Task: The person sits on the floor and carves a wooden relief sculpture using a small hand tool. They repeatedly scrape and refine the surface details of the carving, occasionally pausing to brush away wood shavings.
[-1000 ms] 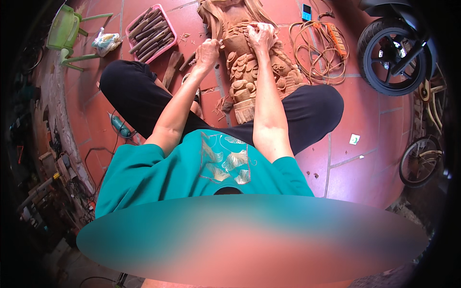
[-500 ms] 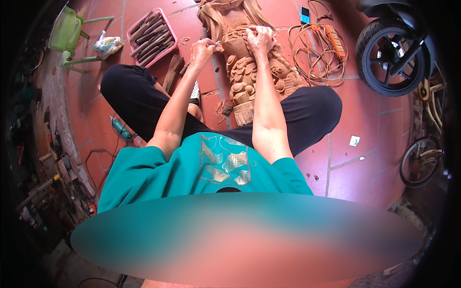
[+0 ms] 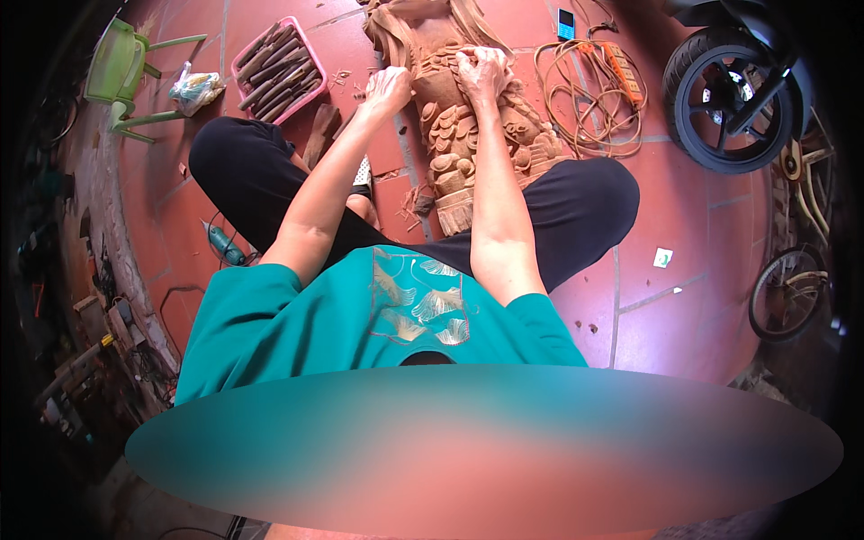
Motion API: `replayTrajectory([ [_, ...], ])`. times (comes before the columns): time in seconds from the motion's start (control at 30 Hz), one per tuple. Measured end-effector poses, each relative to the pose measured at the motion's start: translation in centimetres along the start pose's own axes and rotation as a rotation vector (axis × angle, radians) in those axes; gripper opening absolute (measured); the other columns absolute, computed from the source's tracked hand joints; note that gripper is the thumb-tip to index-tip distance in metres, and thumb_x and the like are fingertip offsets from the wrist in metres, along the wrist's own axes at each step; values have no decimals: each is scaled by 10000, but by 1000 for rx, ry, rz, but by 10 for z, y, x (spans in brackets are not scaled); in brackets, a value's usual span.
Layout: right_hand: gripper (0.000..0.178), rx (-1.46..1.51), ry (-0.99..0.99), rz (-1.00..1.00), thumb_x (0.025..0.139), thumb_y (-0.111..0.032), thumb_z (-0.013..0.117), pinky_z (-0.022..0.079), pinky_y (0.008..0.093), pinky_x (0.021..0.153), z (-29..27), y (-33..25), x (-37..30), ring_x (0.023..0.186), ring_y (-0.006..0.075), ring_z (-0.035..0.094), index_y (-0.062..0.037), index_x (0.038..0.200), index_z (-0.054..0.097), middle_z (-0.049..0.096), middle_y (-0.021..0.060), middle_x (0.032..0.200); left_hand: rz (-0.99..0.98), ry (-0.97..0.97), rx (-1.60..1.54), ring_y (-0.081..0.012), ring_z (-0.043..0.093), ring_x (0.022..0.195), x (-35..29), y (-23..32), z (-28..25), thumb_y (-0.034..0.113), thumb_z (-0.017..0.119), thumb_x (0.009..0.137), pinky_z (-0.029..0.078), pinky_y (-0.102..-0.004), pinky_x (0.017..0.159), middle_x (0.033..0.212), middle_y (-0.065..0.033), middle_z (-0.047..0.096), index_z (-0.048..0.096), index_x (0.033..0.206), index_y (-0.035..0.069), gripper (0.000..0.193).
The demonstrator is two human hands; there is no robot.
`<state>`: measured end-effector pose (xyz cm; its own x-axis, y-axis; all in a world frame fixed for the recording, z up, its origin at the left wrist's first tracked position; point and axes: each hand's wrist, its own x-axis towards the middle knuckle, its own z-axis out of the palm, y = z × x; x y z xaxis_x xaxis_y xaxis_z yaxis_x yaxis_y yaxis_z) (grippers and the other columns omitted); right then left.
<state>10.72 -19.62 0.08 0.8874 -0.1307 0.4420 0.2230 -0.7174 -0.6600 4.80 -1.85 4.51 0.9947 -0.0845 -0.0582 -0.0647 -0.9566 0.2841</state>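
A reddish-brown wood carving (image 3: 453, 135) with scroll-like, rounded relief lies on the floor in front of me between my bent knees. Over its left edge my left hand (image 3: 390, 90) is closed, knuckles up; whatever is in its fingers is hidden. My right hand (image 3: 483, 74) rests on the upper middle of the carving, its fingers bent and pinched together. What those fingers hold, if anything, is too small to tell.
A pink basket (image 3: 325, 76) of dark chisel-like sticks (image 3: 281, 74) stands left, near a wooden mallet-like piece (image 3: 322, 133), plastic bag (image 3: 195, 90) and green chair (image 3: 115, 67). Right are an orange power strip (image 3: 623, 74) with coiled cord, phone (image 3: 565, 24) and motorbike wheel (image 3: 725, 97).
My left hand has shifted slightly right and turned knuckles up, hiding the small thing that showed at its fingertips. My right hand has moved a little left on the carving.
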Motion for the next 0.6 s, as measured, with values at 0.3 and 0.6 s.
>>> replayTrajectory([
  [0.3,139,-9,44,-4,749,-295,691,338,486,944,2,-6,-1,1087,205,540,-177,806,738,692,-3,970,-140,49,-137,-356,671,925,-11,-31,1,185,680,792,522,-456,802,942,-168,702,735,926,123,158],
  [0.6,112,-20,54,-1,751,-281,687,332,480,945,2,-8,-2,1079,200,548,-195,800,740,693,-17,957,76,114,147,-377,653,901,1,-3,15,103,665,780,526,-467,769,951,-186,636,688,805,12,97],
])
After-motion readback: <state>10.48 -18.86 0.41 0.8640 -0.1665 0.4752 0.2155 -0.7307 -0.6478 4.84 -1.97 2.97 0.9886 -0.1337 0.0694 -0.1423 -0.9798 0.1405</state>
